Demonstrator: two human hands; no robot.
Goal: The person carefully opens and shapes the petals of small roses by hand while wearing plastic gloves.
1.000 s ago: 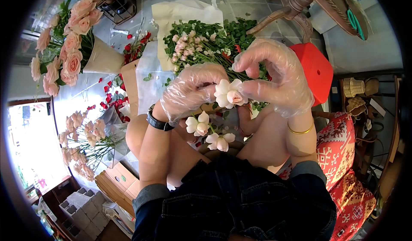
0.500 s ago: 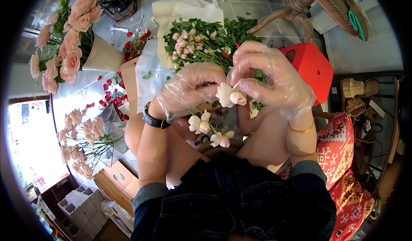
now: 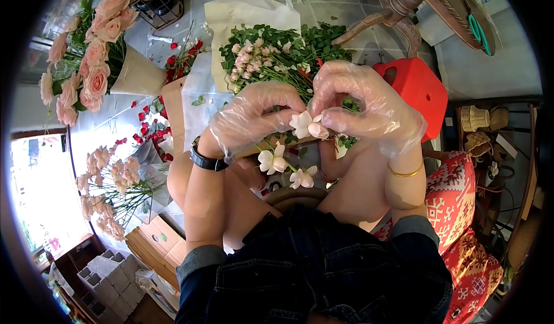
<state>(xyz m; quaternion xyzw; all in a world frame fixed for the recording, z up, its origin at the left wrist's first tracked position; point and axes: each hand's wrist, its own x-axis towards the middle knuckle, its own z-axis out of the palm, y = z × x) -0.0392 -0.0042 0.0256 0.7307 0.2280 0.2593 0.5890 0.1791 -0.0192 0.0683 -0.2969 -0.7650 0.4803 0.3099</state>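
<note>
Both hands wear clear plastic gloves. My left hand [image 3: 257,119] is closed on the left side of a pale pink rose [image 3: 310,125], its fingers bent toward the bloom. My right hand [image 3: 369,107] pinches at the right side of the same rose with thumb and forefinger. Two more pale blooms hang just below, one at the left [image 3: 273,159] and a lower one [image 3: 303,177], on green stems. Beyond the hands lies a bunch of small pink roses [image 3: 254,58] with green leaves on paper [image 3: 214,21].
A red stool [image 3: 424,96] stands at the right, beside a patterned red cloth [image 3: 459,191]. Big pink roses [image 3: 97,75] fill a white vase [image 3: 138,77] at the upper left. Red petals [image 3: 147,129] lie on the floor. A carved wooden leg [image 3: 398,9] is at the top right.
The right fingers have moved in from apart and closed at the rose. The two hanging blooms have shifted slightly up and right. The rose's petals sit differently.
</note>
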